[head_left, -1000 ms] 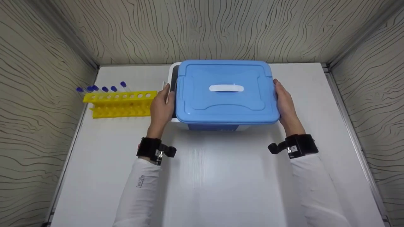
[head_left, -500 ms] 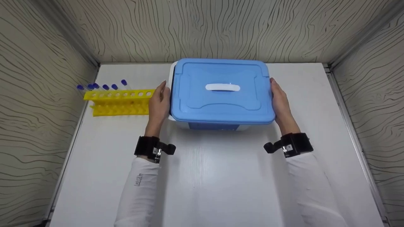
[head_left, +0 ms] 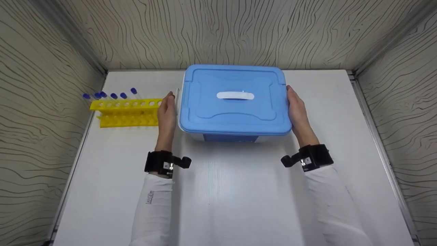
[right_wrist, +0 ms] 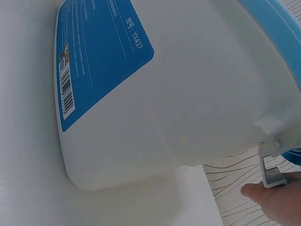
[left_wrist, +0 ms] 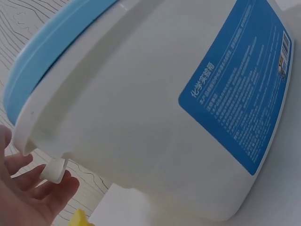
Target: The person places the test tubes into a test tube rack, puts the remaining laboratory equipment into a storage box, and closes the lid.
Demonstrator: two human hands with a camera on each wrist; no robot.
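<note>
From the head view, the box (head_left: 235,102) sits mid-table at the back, its long axis running left to right, lid (head_left: 235,99) on. The left hand (head_left: 166,114) stands just off its left end, fingers straight; the right hand (head_left: 296,112) lies flat against the right end. Both are about equally near. A rack (head_left: 126,111) lies well left. The left wrist view shows relaxed fingers (left_wrist: 33,188) touching a white clip (left_wrist: 54,170). The right wrist view shows a fingertip (right_wrist: 273,205) at the other clip (right_wrist: 269,167).
</note>
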